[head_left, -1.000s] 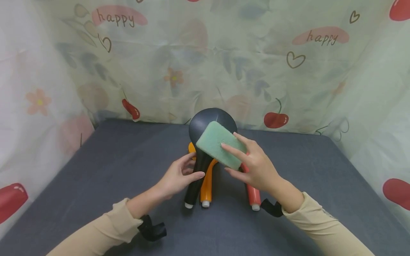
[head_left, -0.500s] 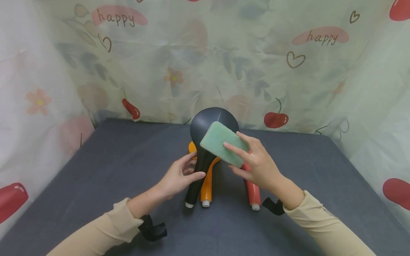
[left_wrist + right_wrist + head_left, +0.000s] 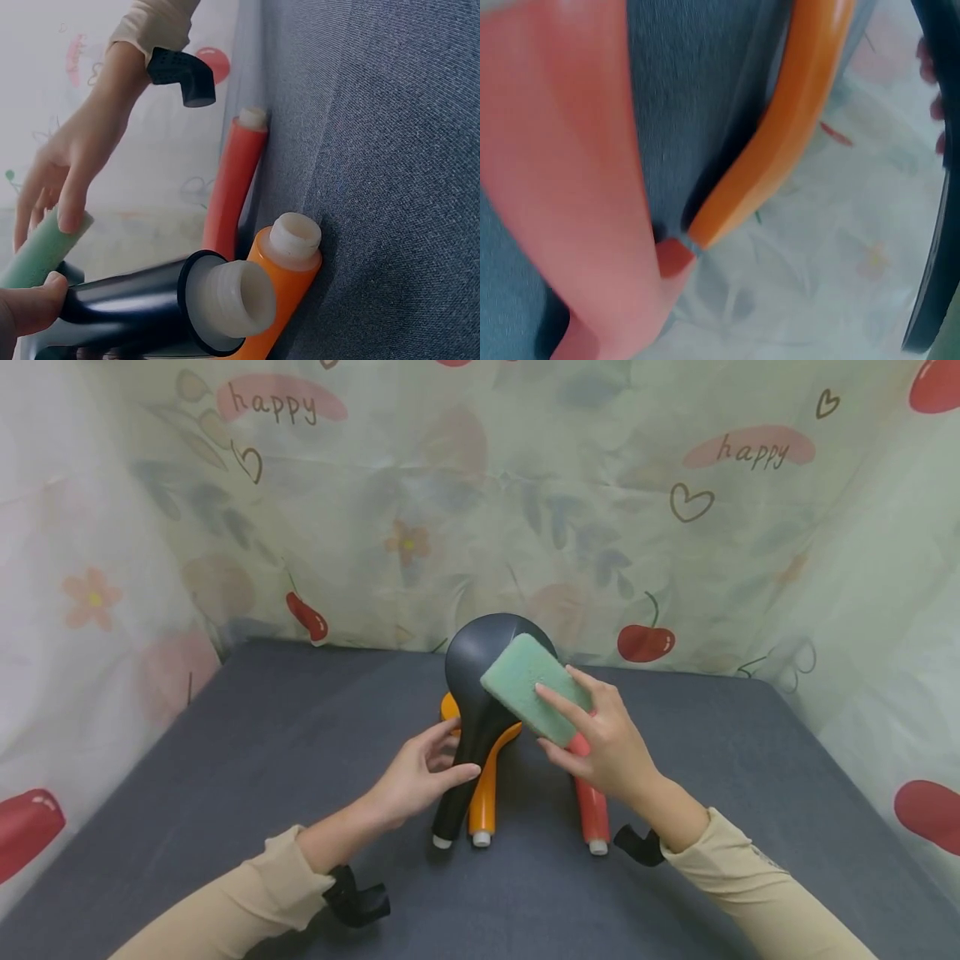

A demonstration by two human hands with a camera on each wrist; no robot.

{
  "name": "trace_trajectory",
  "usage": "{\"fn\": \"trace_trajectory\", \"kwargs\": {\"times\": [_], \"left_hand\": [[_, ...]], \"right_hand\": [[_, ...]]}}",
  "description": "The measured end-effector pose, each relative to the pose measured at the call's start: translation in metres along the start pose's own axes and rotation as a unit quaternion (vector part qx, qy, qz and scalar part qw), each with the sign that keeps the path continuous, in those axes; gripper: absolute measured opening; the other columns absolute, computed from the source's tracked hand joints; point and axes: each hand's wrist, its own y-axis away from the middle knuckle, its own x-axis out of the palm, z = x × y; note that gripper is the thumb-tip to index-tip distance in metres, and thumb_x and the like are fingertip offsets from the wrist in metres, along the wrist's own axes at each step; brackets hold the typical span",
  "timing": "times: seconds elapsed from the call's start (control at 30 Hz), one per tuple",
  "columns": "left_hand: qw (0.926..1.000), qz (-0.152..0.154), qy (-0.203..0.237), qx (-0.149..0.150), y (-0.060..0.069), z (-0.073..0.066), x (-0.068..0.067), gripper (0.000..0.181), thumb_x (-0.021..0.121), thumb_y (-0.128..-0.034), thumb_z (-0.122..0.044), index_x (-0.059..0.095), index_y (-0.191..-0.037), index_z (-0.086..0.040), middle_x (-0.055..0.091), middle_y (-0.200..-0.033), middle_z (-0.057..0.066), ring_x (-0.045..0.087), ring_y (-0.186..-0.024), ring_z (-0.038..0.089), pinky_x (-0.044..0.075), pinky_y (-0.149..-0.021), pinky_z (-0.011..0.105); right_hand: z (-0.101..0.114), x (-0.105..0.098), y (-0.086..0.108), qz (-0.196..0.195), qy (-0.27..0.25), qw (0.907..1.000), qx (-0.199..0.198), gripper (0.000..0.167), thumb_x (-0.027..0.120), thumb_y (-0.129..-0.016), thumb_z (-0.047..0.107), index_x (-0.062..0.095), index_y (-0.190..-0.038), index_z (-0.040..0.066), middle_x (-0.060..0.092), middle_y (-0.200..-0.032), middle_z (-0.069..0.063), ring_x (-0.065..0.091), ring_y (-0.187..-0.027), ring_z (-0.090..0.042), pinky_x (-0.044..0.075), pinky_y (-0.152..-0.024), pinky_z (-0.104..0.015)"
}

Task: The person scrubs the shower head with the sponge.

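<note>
Left hand (image 3: 423, 772), left of centre: thumb laid across the front of the black handle, fingers partly curled behind it; a light, half-closed grip. Black shower head (image 3: 477, 702) sits tilted between the two hands, handle low, round end up and leaning right. Orange shower head (image 3: 484, 797) lies on the table (image 3: 300, 718) just behind, partly hidden. Sponge (image 3: 536, 685) overlaps the black disc's right side in the head view; contact, cannot tell. Right hand (image 3: 603, 739) grips the sponge's right end, fingers spread, one along the face, thumb at the near edge. Red shower head (image 3: 592, 814) beneath that hand, on the table.

Black piece: broad disc, tapering neck, slim handle, pale threaded end, hollow. Orange and red handles finish in similar pale ends. Sponge: pale green block, rounded corners.

Surfaces: dark grey woven cover on the table; black and orange smooth, glossy, plastic-looking; sponge matt, finely porous; red smooth. Backdrop cloth (image 3: 450, 568) creased, printed with cherries and flowers.
</note>
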Motion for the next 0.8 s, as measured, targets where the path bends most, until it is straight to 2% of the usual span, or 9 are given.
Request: {"fn": "trace_trajectory", "kwargs": {"times": [0.13, 0.2, 0.3, 0.4, 0.5, 0.57, 0.67, 0.8], "left_hand": [[1.0, -0.003, -0.002, -0.001, 0.0, 0.0, 0.001, 0.068, 0.064, -0.0889, -0.019, 0.028, -0.146, -0.01, 0.055, -0.129, 0.017, 0.06, -0.11, 0.029, 0.051, -0.092, 0.042], [1.0, -0.004, -0.002, -0.001, 0.0, 0.0, 0.001, 0.068, 0.064, -0.0889, -0.019, 0.028, -0.146, -0.009, 0.054, -0.129, 0.017, 0.06, -0.11, 0.029, 0.051, -0.092, 0.042], [1.0, -0.004, -0.001, -0.001, 0.0, 0.0, 0.0, 0.068, 0.064, -0.0889, -0.019, 0.028, -0.146, -0.01, 0.054, -0.129, 0.017, 0.059, -0.111, 0.03, 0.051, -0.093, 0.042], [1.0, -0.002, 0.001, 0.0, 0.0, 0.0, -0.001, 0.068, 0.064, -0.0889, -0.02, 0.029, -0.146, -0.011, 0.054, -0.128, 0.017, 0.059, -0.112, 0.03, 0.051, -0.093, 0.042], [1.0, -0.003, 0.001, -0.002, 0.0, 0.0, 0.0, 0.068, 0.064, -0.0885, -0.02, 0.029, -0.146, -0.012, 0.055, -0.128, 0.016, 0.059, -0.112, 0.03, 0.051, -0.093, 0.042], [1.0, -0.003, 0.0, -0.003, 0.0, 0.0, 0.0, 0.068, 0.064, -0.0885, -0.02, 0.029, -0.146, -0.012, 0.055, -0.128, 0.016, 0.059, -0.112, 0.03, 0.051, -0.093, 0.043], [1.0, -0.004, -0.003, -0.003, 0.0, 0.0, 0.0, 0.068, 0.064, -0.0887, -0.021, 0.029, -0.146, -0.012, 0.054, -0.129, 0.016, 0.058, -0.112, 0.03, 0.051, -0.092, 0.043], [0.9999, -0.006, -0.008, -0.004, 0.0, 0.0, 0.002, 0.069, 0.064, -0.0885, -0.021, 0.028, -0.146, -0.011, 0.055, -0.129, 0.016, 0.059, -0.112, 0.03, 0.051, -0.092, 0.043]], "right_hand": [[0.006, 0.002, 0.001, 0.012, -0.006, 0.9984, -0.056, 0.044, 0.053, -0.089, 0.039, 0.057, -0.126, 0.014, 0.046, -0.128, -0.03, 0.049, -0.109, -0.041, 0.047, -0.08, -0.052], [0.005, 0.002, 0.001, 0.017, 0.0, 0.9979, -0.063, 0.043, 0.058, -0.087, 0.035, 0.057, -0.126, 0.015, 0.047, -0.128, -0.03, 0.049, -0.11, -0.04, 0.047, -0.082, -0.053], [0.0, -0.002, 0.001, 0.013, 0.01, 0.9989, -0.043, 0.052, 0.072, -0.077, 0.022, 0.057, -0.126, 0.013, 0.046, -0.127, -0.031, 0.048, -0.109, -0.042, 0.046, -0.082, -0.053], [-0.009, -0.006, 0.0, -0.002, 0.017, 0.9998, 0.009, 0.063, 0.078, -0.067, 0.013, 0.057, -0.127, 0.011, 0.045, -0.128, -0.032, 0.046, -0.11, -0.044, 0.044, -0.082, -0.054], [-0.016, -0.01, -0.001, -0.02, 0.015, 0.9978, 0.062, 0.062, 0.075, -0.07, 0.013, 0.055, -0.129, 0.01, 0.044, -0.129, -0.031, 0.044, -0.112, -0.045, 0.042, -0.083, -0.055], [-0.019, -0.011, -0.001, -0.031, 0.01, 0.9959, 0.084, 0.061, 0.074, -0.072, 0.013, 0.054, -0.13, 0.01, 0.044, -0.129, -0.031, 0.044, -0.112, -0.045, 0.042, -0.083, -0.055], [-0.017, -0.009, -0.002, -0.038, 0.0, 0.9955, 0.086, 0.059, 0.072, -0.073, 0.014, 0.055, -0.129, 0.009, 0.045, -0.129, -0.031, 0.044, -0.113, -0.045, 0.04, -0.083, -0.056], [-0.008, -0.004, -0.003, -0.026, -0.006, 0.9989, 0.039, 0.048, 0.064, -0.083, 0.027, 0.056, -0.128, 0.01, 0.045, -0.127, -0.031, 0.045, -0.11, -0.044, 0.041, -0.082, -0.054]]}}
